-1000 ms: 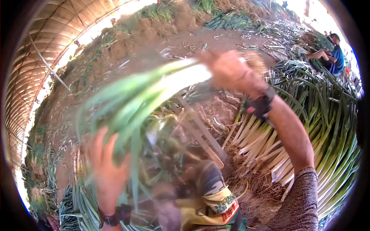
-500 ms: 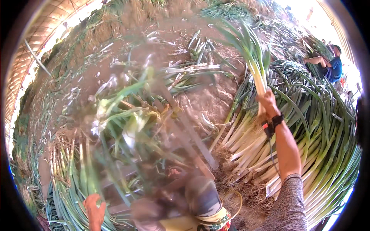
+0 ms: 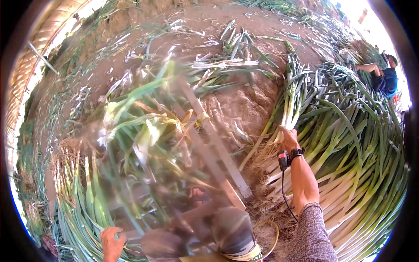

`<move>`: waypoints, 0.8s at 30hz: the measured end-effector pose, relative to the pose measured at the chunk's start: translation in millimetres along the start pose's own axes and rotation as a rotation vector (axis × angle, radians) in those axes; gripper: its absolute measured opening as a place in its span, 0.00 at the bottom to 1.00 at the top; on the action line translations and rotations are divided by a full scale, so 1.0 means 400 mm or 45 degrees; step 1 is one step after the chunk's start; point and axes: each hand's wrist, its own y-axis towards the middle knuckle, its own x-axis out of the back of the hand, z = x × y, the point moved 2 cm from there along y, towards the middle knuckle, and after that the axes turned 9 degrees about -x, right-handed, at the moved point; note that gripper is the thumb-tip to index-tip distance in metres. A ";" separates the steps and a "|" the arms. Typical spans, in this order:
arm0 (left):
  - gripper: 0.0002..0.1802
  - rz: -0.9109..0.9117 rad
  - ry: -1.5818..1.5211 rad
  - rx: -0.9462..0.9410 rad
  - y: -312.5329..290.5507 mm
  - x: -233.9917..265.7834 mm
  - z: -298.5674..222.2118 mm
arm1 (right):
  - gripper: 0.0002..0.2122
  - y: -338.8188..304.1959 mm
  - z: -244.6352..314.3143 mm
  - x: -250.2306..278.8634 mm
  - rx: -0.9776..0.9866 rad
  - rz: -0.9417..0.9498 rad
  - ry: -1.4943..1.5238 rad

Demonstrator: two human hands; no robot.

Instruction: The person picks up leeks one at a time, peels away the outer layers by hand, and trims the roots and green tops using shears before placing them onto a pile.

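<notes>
The right hand (image 3: 288, 139) is wrapped around the white lower stalks of a bunch of long green-leaved onions (image 3: 290, 105), which lies at the left edge of a large pile of white-stemmed, green-leaved onions (image 3: 349, 159) on the brown earthen floor (image 3: 205, 22). The left hand (image 3: 112, 243), fingers loosely curled, thumb apart, grasps nothing visible; it is beside a smaller heap of slender green stalks with brown roots (image 3: 89, 205), contact unclear

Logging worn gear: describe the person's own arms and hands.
The left hand and right hand are bare. On the right are a black wristband, a black and red device with dark cable; a speckled greyish sleeve ends near the elbow.
</notes>
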 end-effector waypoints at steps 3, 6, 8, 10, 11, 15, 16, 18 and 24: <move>0.18 0.020 0.035 0.049 -0.043 0.006 0.021 | 0.26 -0.037 -0.021 -0.059 -0.204 -0.057 0.079; 0.19 -0.033 -0.265 0.007 -0.021 -0.059 0.082 | 0.25 0.195 -0.152 0.051 0.314 0.133 -0.483; 0.19 -0.035 -0.206 0.035 -0.050 -0.062 0.090 | 0.24 0.134 -0.134 -0.010 0.337 0.141 -0.564; 0.20 -0.007 -0.182 0.001 -0.064 -0.054 0.075 | 0.22 0.023 -0.077 -0.037 0.105 -0.003 -0.251; 0.20 -0.013 -0.183 -0.014 -0.065 -0.059 0.066 | 0.22 0.006 -0.069 -0.028 0.108 -0.015 -0.241; 0.20 -0.101 -0.161 -0.046 -0.095 -0.100 0.100 | 0.22 -0.175 0.039 -0.050 0.345 0.107 -0.046; 0.19 -0.091 -0.263 -0.062 -0.094 -0.113 0.097 | 0.21 -0.208 0.058 -0.049 0.398 0.278 -0.021; 0.17 -0.095 -0.414 -0.120 -0.079 -0.134 0.067 | 0.18 -0.265 0.097 -0.041 0.584 0.406 -0.226; 0.19 -0.020 -0.454 -0.337 -0.125 -0.190 0.141 | 0.10 -0.730 0.238 -0.169 1.299 0.601 -0.481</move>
